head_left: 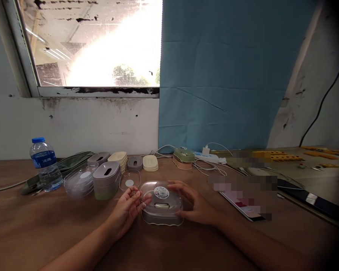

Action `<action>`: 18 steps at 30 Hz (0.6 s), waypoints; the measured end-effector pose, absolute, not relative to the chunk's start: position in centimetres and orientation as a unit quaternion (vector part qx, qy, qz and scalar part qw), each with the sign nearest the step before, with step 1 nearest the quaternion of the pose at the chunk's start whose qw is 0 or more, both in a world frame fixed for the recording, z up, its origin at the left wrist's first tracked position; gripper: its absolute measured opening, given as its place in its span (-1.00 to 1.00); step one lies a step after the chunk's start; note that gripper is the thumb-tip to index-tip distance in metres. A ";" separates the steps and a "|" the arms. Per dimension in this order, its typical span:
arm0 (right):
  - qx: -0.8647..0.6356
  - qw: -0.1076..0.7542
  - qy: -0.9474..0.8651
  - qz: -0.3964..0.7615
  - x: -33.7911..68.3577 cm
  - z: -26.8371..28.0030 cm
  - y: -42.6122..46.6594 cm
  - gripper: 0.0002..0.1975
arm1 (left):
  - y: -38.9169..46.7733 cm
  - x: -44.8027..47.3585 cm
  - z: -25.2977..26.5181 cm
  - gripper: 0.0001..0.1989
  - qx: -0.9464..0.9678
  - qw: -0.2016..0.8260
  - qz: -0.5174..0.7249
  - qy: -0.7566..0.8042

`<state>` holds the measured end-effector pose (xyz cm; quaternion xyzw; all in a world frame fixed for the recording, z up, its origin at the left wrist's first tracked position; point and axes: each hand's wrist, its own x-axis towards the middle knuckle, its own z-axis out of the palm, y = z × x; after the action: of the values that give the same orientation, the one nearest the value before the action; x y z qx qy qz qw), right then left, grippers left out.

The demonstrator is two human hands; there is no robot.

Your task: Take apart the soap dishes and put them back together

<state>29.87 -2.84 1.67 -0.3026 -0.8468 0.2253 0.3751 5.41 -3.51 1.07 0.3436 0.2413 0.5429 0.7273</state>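
Note:
A grey-purple oval box with a clear lid sits on the table in front of me. Its lid carries a round printed sticker, and a pale slot shows below that. My right hand grips the box's right side, fingers on the far edge and thumb on the near side. At the left edge is my left hand, its thumb and forefinger pinched together and the other fingers reaching beside the lid. Whether something small is in that pinch cannot be made out. Behind lies a clear lid with a white round label.
Stacked clear lids, purple boxes and cream lids stand at the back left beside a water bottle. Behind are a green box, cables and a power strip. A phone lies to the right.

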 end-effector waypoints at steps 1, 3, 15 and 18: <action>-0.292 0.379 -0.845 0.240 30.0 1.6 -2.6 -0.40 | -3.5 5.4 1.1 -0.75 0.355 0.723 0.539 0.245; -0.280 0.382 -0.840 0.266 30.2 1.5 -2.3 -0.39 | -3.3 5.4 0.9 -0.76 0.387 0.706 0.537 0.252; -0.278 0.348 -0.792 0.418 30.6 1.3 -1.7 -0.38 | -2.0 5.0 -0.8 -0.74 0.555 0.572 0.498 0.342; -0.274 0.342 -0.782 0.442 30.7 1.0 -1.4 -0.37 | -1.9 5.0 -0.9 -0.73 0.566 0.562 0.485 0.359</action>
<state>30.74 -1.43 1.01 -0.2740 -0.7824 0.4424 0.3420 5.03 -1.92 -0.88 0.5661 0.3589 0.4849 0.5618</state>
